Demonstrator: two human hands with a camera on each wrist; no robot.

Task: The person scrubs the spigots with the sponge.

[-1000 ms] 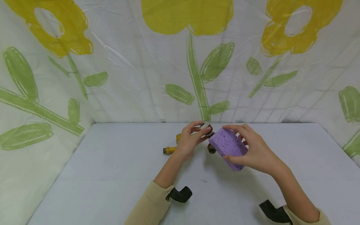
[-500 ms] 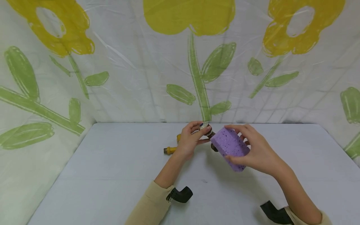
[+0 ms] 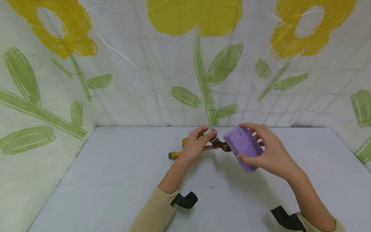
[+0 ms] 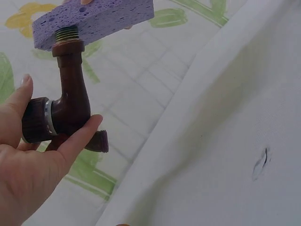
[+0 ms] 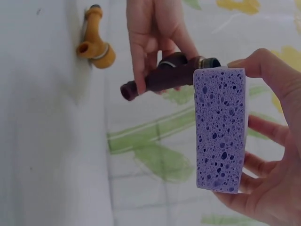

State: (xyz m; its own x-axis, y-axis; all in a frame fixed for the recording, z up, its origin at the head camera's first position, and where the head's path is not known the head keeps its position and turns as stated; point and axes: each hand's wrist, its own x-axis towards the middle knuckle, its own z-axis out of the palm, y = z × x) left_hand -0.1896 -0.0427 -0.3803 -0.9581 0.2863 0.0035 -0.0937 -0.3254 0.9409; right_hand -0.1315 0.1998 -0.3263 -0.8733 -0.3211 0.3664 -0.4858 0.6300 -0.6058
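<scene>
A white table (image 3: 116, 199) spreads under everything, and above it, toward the middle of its far edge, two hands are at work. The right hand (image 3: 271, 153) grips a sponge between thumb and fingers; the left hand (image 3: 195, 145) holds a brown tap, its fingers and thumb around the knob side. The sponge (image 3: 243, 146) is a thick lilac block with straight edges, peppered with dark pores large and small, tilted with its broad face toward the head camera. The brown tap (image 4: 73, 89) is dark, reddish and glossy, a straight pipe bending into a rounded body. A yellow tap (image 5: 96, 44) of similar make lies on the table near the far edge, left of its middle, partly hidden behind the left arm in the head view. On the brown tap, the knob (image 4: 35, 120) is nearly black and ribbed, with a pale metal ring at its base; the outlet (image 4: 99, 141) is short and ridged at its mouth; the threaded end (image 4: 67, 33) shows brassy grooves and meets the sponge in the left wrist view, though how firmly they touch cannot be told. Compared with half a second ago, the right hand and sponge have shifted toward the table's far edge and right side, while the left hand has barely moved. The brown tap's pipe, mostly covered by the sponge then, has swung toward the right edge and now shows much more of its length.
</scene>
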